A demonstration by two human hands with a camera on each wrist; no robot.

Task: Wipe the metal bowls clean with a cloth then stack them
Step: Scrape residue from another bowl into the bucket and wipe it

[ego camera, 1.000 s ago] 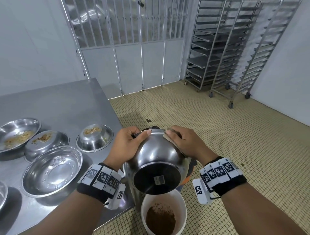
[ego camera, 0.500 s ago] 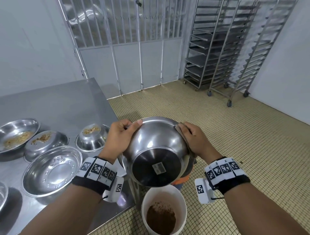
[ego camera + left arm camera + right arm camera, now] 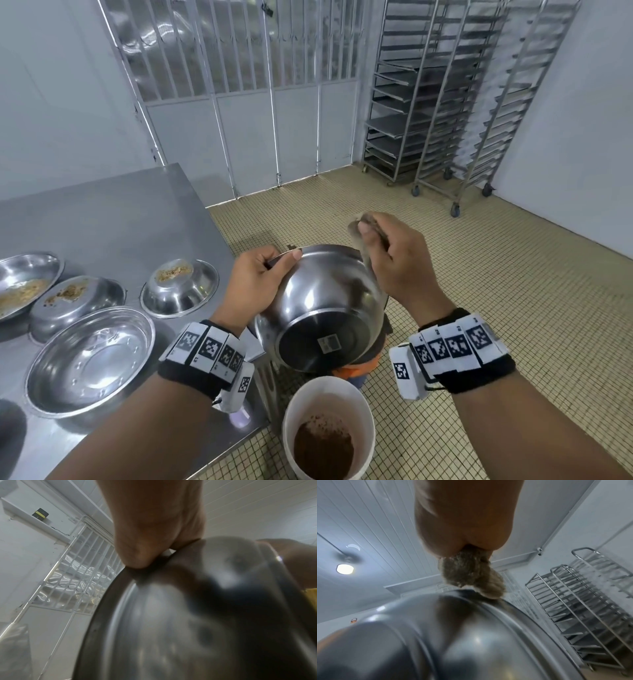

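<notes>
My left hand (image 3: 263,274) grips the rim of a deep metal bowl (image 3: 318,308), tilted with its base toward me, above a white bucket (image 3: 329,428). In the left wrist view my thumb pinches the bowl's rim (image 3: 137,574). My right hand (image 3: 387,257) holds a bunched grey-brown cloth (image 3: 363,226) just above the bowl's far right rim. The right wrist view shows the cloth (image 3: 467,574) hanging from my fingers and touching the bowl's edge (image 3: 488,601). On the steel table (image 3: 120,212) sit a clean wide bowl (image 3: 92,359) and three dirty bowls (image 3: 180,287) with crumbs.
The white bucket holds brown residue and stands on the tiled floor beside the table's corner. Something orange (image 3: 359,368) shows under the held bowl. Wheeled tray racks (image 3: 445,102) stand at the back right, a barred metal door (image 3: 246,96) behind.
My right hand with the cloth has lifted from the bowl's right rim to just above it. The bowl has tipped slightly, still held by my left hand.
</notes>
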